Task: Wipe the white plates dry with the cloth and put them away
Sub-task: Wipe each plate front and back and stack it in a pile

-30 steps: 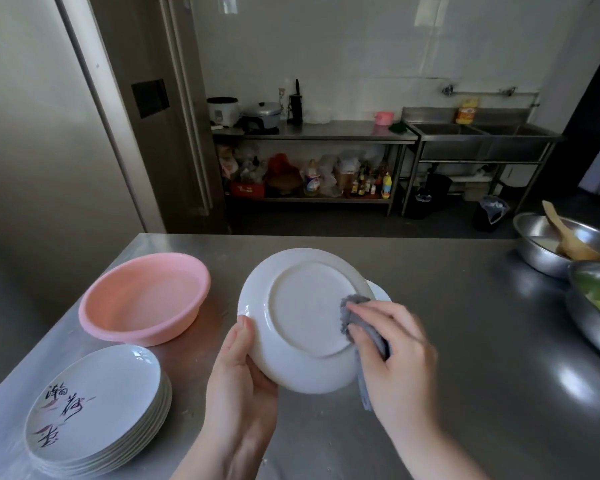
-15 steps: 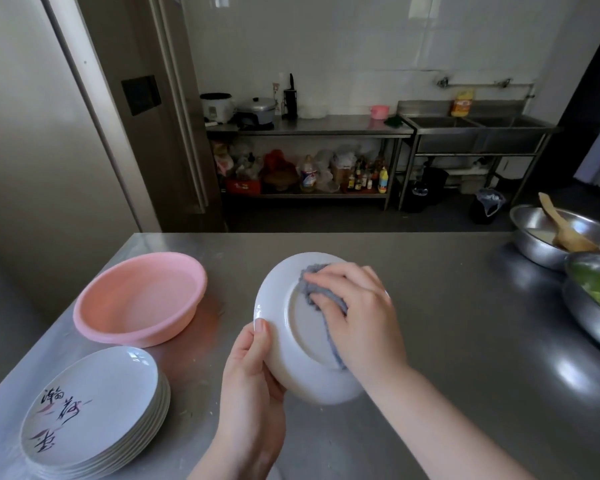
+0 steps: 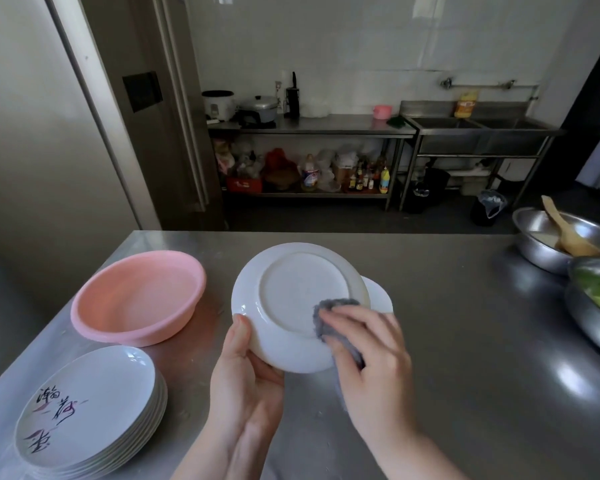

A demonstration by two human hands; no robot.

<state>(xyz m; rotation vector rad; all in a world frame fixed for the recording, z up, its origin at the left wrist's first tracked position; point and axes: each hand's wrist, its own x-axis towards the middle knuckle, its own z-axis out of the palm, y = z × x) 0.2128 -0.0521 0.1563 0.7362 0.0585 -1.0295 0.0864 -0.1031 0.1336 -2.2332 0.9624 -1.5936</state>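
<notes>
We are partway through, as far as we can judge: a stack of plates [image 3: 90, 410] sits at the near left corner of the table [image 3: 465, 341], just in front of a pink basin [image 3: 139, 296], though we cannot tell whether those are already dried. The white plate [image 3: 291, 299] we are working on is held up off the table, tilted with its underside facing us. Our left hand [image 3: 246, 379] grips its lower left rim, thumb on the back, fingers hidden behind. Our right hand [image 3: 371, 358] presses a grey cloth [image 3: 329, 317] against the lower right of the underside, fingers curled around the cloth. Another white plate [image 3: 380, 296] peeks out behind on the table, so wiping and putting away remain for at least these two.
</notes>
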